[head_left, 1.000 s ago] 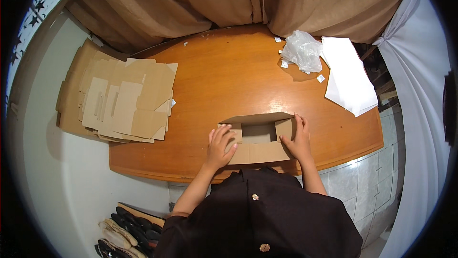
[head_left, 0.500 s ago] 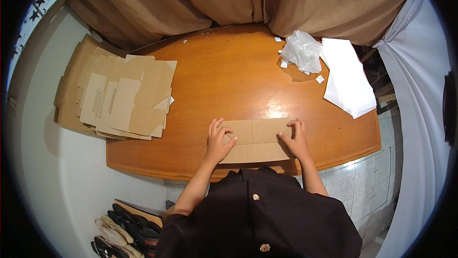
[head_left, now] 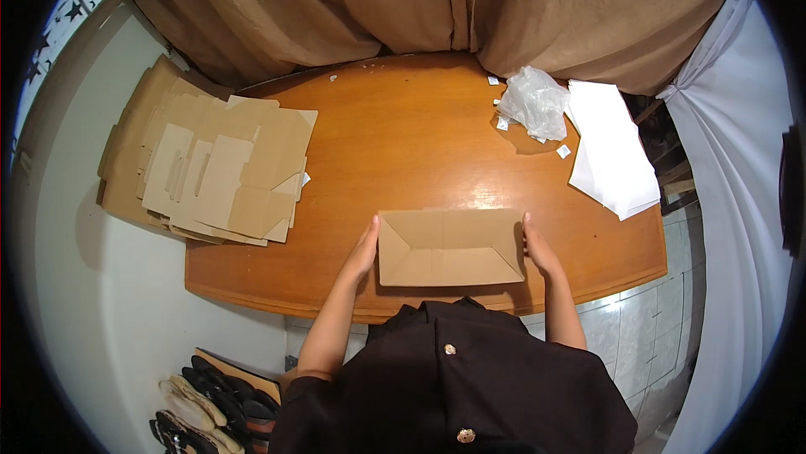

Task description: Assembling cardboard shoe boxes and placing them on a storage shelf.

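Observation:
In front of me on the table lies a brown cardboard box [head_left: 451, 268], its top face showing a cross seam and diagonal folds running in from the corners. My left hand [head_left: 365, 246] is upright at the box's left end, fingers straight and together along that edge. At the opposite end, my right hand [head_left: 537, 244] has its fingers extended beside the right edge. Neither hand has its fingers wrapped round the cardboard. Whether both palms press on it, I cannot tell.
A stack of flat cardboard pieces [head_left: 217, 170] rests on the wooden table [head_left: 403, 135] at the left, against the wall. White paper sheets [head_left: 613, 152], a crumpled clear plastic bag [head_left: 535, 103] and small white packets [head_left: 563, 152] lie at the far right. Shoes [head_left: 222, 404] stand lower left.
Both hands have moved outward from the top of the cardboard to its two ends, and the fingers have straightened. Its diagonal folds now show where the hands were.

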Motion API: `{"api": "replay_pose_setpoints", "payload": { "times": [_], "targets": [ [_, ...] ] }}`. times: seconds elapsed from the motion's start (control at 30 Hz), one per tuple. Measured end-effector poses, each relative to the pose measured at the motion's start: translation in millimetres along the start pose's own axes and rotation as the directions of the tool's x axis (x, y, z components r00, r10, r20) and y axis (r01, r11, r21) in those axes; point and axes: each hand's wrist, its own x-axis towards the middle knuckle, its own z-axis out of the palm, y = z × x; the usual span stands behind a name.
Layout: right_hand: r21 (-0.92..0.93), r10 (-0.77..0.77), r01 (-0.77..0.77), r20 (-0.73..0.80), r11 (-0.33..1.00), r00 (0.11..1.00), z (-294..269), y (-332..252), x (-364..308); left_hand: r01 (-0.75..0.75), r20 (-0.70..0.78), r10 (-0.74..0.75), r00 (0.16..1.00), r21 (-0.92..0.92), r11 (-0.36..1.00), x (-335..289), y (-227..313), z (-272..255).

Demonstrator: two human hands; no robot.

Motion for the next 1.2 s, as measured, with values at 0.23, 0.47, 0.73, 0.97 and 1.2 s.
{"api": "replay_pose_setpoints", "payload": {
  "times": [0.23, 0.47, 0.73, 0.97, 1.2],
  "targets": [
    [0.484, -0.442, 0.478, -0.195, 0.733, 0.876, -8.3, -50.9, -26.4, -0.721, -0.272, 0.673, 0.687, -0.372, 0.585, -33.6, 55.2, -7.7],
    [0.293, -0.392, 0.467, -0.281, 0.834, 0.876, 28.1, 33.8, -10.3, -0.556, -0.335, 0.541, 0.771, 0.058, 0.829, -30.0, -25.8, 13.5],
    [0.260, -0.334, 0.449, -0.388, 0.855, 0.859, 43.0, 24.4, -28.0, -0.539, -0.290, 0.647, 0.705, 0.375, 0.754, -34.8, -43.3, 18.4],
    [0.344, -0.228, 0.294, -0.220, 0.892, 0.948, 31.8, 1.8, 7.2, -0.512, -0.188, 0.683, 0.706, 0.530, 0.676, -42.2, -35.7, 15.9],
    [-0.358, -0.490, 0.376, -0.315, 0.854, 0.813, 38.3, 0.3, 9.1, -0.253, -0.077, 0.854, 0.514, 0.938, 0.236, -54.4, 16.9, 40.8]
  ]
}}
